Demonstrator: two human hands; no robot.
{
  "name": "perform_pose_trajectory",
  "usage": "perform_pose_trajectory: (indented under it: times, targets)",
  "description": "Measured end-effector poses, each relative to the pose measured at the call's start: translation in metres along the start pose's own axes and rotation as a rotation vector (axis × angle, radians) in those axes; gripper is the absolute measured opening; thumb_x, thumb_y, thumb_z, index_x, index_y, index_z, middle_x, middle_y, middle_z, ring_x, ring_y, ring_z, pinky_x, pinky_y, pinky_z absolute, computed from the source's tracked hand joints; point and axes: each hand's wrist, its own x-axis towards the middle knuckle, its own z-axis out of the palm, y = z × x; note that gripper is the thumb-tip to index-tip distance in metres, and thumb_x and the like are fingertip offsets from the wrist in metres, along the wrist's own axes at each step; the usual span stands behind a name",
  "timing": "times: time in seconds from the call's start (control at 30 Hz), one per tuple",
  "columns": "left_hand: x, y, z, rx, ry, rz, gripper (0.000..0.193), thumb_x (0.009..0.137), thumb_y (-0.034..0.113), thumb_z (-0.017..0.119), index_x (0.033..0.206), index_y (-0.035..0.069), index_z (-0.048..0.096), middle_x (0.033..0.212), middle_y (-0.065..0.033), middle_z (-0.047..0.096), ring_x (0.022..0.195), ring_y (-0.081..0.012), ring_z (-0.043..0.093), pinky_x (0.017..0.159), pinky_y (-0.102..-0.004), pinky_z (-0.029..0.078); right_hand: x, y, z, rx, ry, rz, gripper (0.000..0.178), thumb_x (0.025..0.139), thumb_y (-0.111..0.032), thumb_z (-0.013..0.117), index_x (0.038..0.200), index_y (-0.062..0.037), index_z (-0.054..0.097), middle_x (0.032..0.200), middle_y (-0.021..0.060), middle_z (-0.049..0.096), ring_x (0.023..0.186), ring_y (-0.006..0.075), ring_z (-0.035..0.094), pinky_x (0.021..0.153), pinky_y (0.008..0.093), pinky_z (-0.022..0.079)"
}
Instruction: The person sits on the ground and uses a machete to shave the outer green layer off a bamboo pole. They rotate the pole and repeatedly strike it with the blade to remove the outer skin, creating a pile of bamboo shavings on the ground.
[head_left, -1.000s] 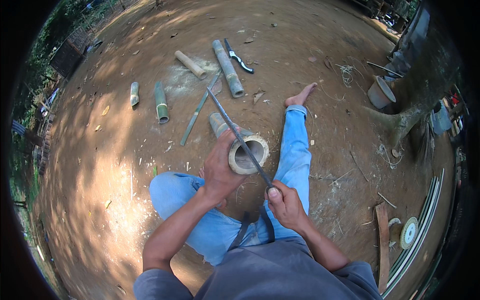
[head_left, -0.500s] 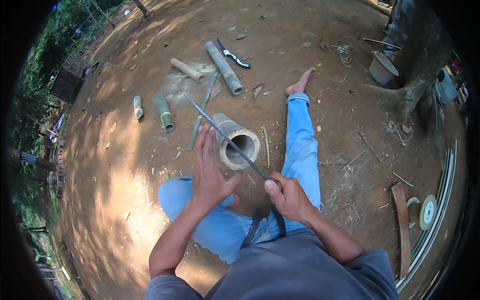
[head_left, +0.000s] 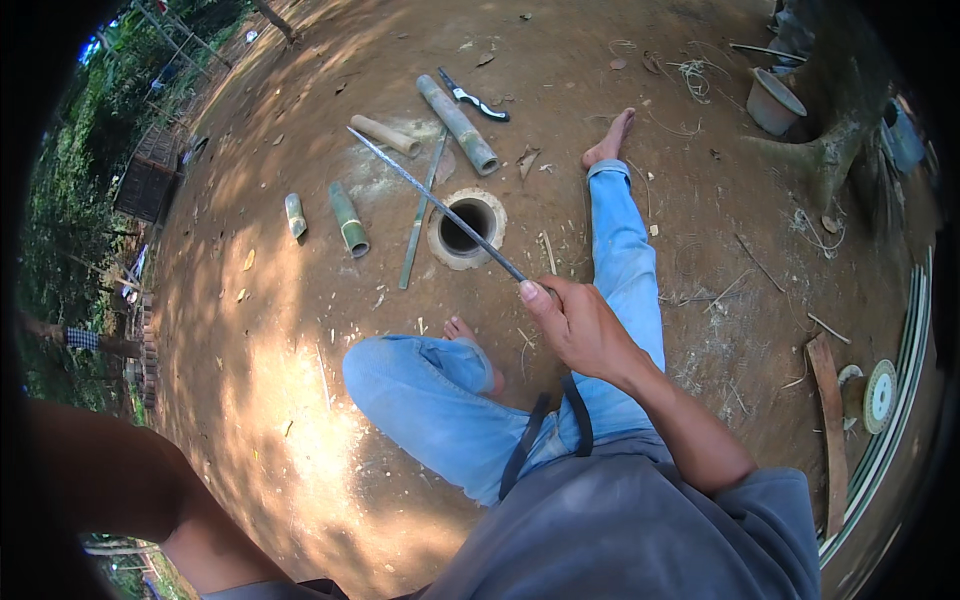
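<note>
the right hand point(head_left: 580, 325) has its fingers clamped around the handle of a long thin blade point(head_left: 440, 208), which slants up and to the left so that its middle crosses over the open mouth of a short, thick bamboo section point(head_left: 465, 228) standing upright on the dirt ground point(head_left: 300, 330), just beyond the person's folded knee and beside the outstretched leg. the left hand is not visible; only the left upper arm point(head_left: 120, 480) shows at the lower left edge, drawn well away from the bamboo, so whether its fingers are apart or together cannot be told. nothing steadies the bamboo section now. it looks like a pause between cuts: the blade is raised over the rim rather than bedded in it. the next move would seem to call for the free hand back on the bamboo wall to hold it, then the blade edge set squarely on the rim before any pressure. a thin split strip point(head_left: 420, 215) lies just left of it, with several bamboo pieces point(head_left: 348, 218) and a curved knife point(head_left: 473, 98) farther out.
</note>
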Motion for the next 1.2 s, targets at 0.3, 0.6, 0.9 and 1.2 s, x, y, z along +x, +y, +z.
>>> perform_pose_trajectory:
  times: [0.3, 0.6, 0.9, 1.2]
  targets:
    - [-0.097, 0.079, 0.145, 0.159, -0.059, -0.084, 0.052, 0.105, 0.038, 0.031, 0.148, 0.012, 0.044, 0.147, -0.0191, 0.048, 0.131, -0.0325, 0.052, 0.097, -0.048, 0.051, -0.03, 0.024, 0.011, -0.028, 0.022, 0.012, 0.061, 0.106, -0.048, 0.042, 0.083, 0.006, 0.06, 0.057, 0.0116, 0.047, 0.058, 0.0197, 0.047, 0.057, 0.041, 0.041]
    - [-0.065, 0.059, 0.132, -0.488, -0.279, -0.271, 0.064, 0.106, 0.04, 0.039, 0.157, 0.005, 0.023, 0.16, -0.0268, 0.022, 0.15, -0.0452, 0.013, 0.123, -0.0512, 0.01, 0.011, 0.004, -0.029, -0.008, -0.03, 0.033, 0.067, 0.104, -0.053, 0.043, 0.093, 0.009, 0.065, 0.063, 0.0186, 0.055, 0.064, 0.0299, 0.058, 0.063, 0.0449, 0.046]
    - [-0.019, 0.042, 0.092, -0.451, -0.125, -0.23, 0.063, 0.106, 0.042, 0.04, 0.154, 0.003, 0.03, 0.157, -0.0255, 0.03, 0.149, -0.044, 0.018, 0.122, -0.0506, 0.015, 0.023, -0.004, -0.033, 0.015, -0.049, -0.007, 0.06, 0.105, -0.055, 0.039, 0.076, -0.0037, 0.052, 0.058, 0.0007, 0.046, 0.048, 0.0097, 0.047, 0.043, 0.0299, 0.039]
    - [0.01, 0.018, 0.057, -0.28, 0.049, -0.119, 0.072, 0.103, 0.059, 0.031, 0.158, 0.014, 0.02, 0.162, -0.0211, 0.02, 0.152, -0.0392, 0.005, 0.122, -0.0538, 0.007, 0.07, -0.059, -0.033, 0.085, -0.181, 0.041, 0.062, 0.104, -0.057, 0.038, 0.078, -0.0032, 0.053, 0.054, 0.0007, 0.046, 0.041, 0.0099, 0.048, 0.037, 0.0259, 0.039]
